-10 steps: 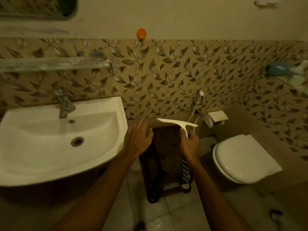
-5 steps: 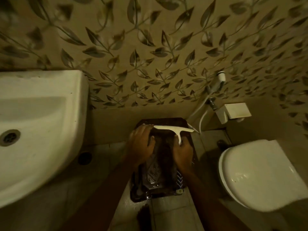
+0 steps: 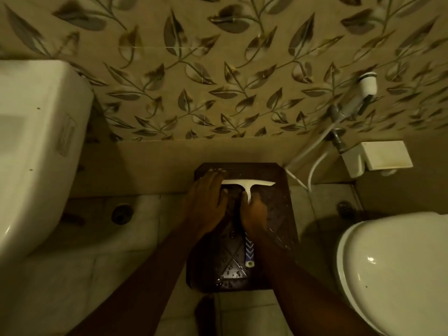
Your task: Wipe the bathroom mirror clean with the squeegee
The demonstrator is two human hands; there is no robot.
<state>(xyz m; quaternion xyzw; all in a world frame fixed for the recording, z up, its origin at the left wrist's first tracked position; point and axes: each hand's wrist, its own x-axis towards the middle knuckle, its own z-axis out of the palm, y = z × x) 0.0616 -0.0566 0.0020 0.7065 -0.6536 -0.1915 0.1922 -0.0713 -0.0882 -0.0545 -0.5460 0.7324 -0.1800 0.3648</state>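
A white T-shaped squeegee (image 3: 249, 184) lies low over a dark brown stool (image 3: 283, 214) standing on the floor against the wall. My right hand (image 3: 253, 214) is closed around its handle, whose blue-and-white patterned end (image 3: 249, 251) sticks out below my wrist. My left hand (image 3: 208, 202) rests flat with fingers spread on the stool top, covering the left end of the blade. The stool's top is wet with droplets. The mirror is out of view.
A white sink (image 3: 36, 146) overhangs on the left. A white toilet (image 3: 392, 270) with its lid down is at the right. A hand sprayer with hose (image 3: 366, 86) and a white paper holder (image 3: 378, 158) hang on the leaf-patterned wall. A floor drain (image 3: 122, 213) lies under the sink.
The view has tilted down and moved closer to the stool. Both hands lowered the squeegee from mid-air onto the stool top; the sink basin and the shelf above it left the view.
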